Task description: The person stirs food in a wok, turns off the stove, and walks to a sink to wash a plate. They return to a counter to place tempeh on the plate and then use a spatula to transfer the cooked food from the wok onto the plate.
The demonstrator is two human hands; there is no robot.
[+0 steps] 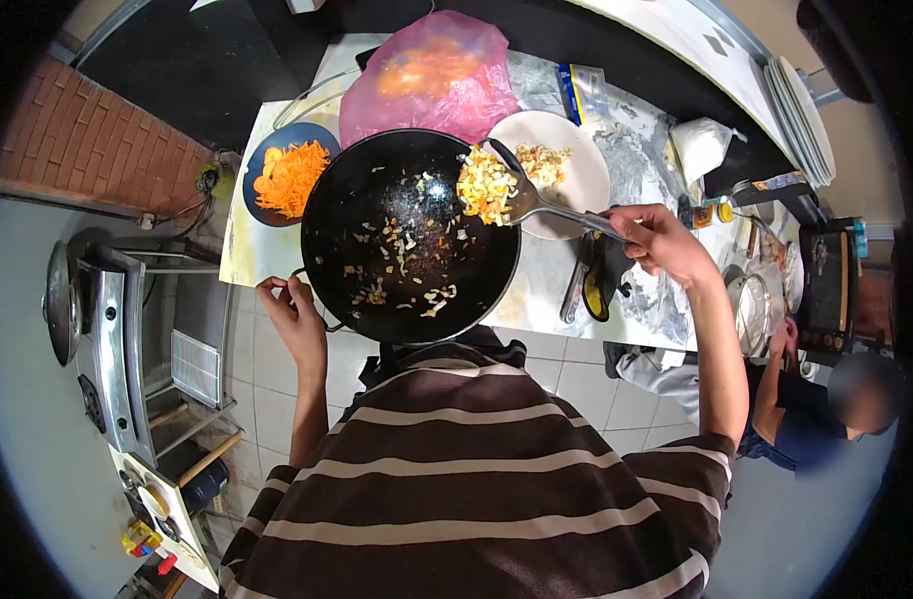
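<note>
My left hand is closed on the loop handle at the left side of a black wok. Scattered bits of chopped, browned food cling to the wok's inside. My right hand grips the handle of a large metal serving spoon. Chopped yellow and white food is heaped on the spoon's bowl, over the wok's right rim. Just beyond it sits a white plate with more chopped food on it.
A blue plate of shredded carrot stands left of the wok. Behind lies a pink plastic bag. Sunglasses and a knife rest near the table's front edge. At right, another person works beside a glass lid.
</note>
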